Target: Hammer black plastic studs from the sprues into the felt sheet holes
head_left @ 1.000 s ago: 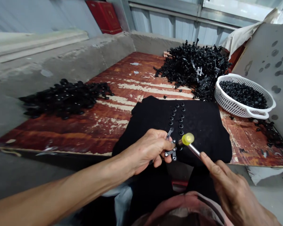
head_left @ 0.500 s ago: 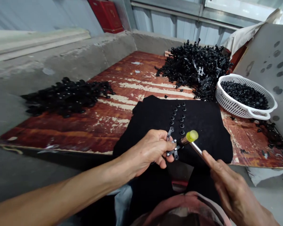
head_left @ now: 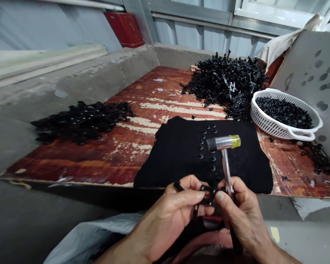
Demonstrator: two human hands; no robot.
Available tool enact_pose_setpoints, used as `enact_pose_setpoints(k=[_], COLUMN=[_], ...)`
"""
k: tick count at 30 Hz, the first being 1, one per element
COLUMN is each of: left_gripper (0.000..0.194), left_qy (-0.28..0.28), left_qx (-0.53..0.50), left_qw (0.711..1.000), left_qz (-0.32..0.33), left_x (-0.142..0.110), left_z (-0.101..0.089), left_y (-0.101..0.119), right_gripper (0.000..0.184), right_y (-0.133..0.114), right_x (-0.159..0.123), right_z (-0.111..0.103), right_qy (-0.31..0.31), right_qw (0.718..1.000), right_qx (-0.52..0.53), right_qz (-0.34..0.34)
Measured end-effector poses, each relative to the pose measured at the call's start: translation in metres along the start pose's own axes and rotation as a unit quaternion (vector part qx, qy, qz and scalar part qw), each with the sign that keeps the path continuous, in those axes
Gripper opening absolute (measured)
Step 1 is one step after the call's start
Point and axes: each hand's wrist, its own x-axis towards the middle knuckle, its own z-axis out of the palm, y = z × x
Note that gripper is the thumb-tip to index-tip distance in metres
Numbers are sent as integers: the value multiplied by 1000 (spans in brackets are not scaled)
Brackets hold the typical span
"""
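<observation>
Left hand (head_left: 172, 211): fingers (head_left: 191, 180) closed, pinching the linked black piece (head_left: 214, 187).
Right hand (head_left: 240, 216): fingers closed round the hammer (head_left: 226, 165) — thumb also at the piece.
Linked black piece: between both hands' fingers.
Hammer: head beyond the right fingers, over black cloth (head_left: 176, 154).
Black discs (head_left: 200, 147): on the cloth — two rows, beyond the fingers.
</observation>
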Motion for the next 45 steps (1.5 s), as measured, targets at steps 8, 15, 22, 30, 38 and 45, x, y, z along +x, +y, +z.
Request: enact_pose_setpoints(k=[8,15,22,30,38,45], left_gripper=[33,37,44,41,39,37], left_qy=[-133,-47,21,41,54,61], left_qx=[280,377,328,357,394,402], left_qw=[950,925,944,933,917,913], left_qz=[-35,-3,23,26,34,35], left_x=[8,13,27,26,28,29], left_z=[-21,3,4,7,6,6], left_y=[23,34,39,41,42,42], right_gripper=[24,26,36,40,41,40], right_y=[-23,-17,-6,7,7,8], right_x=[5,6,-7,-14,-13,-13], right_z=[-9,-11,-30,-43,-44,-45], right_qy=[-107,-41,56,63,68,65], right_qw=[992,993,998,997,997,997], right_qx=[-45,-106,-3,16,10,3], right_qz=[57,-30,9,29,34,37])
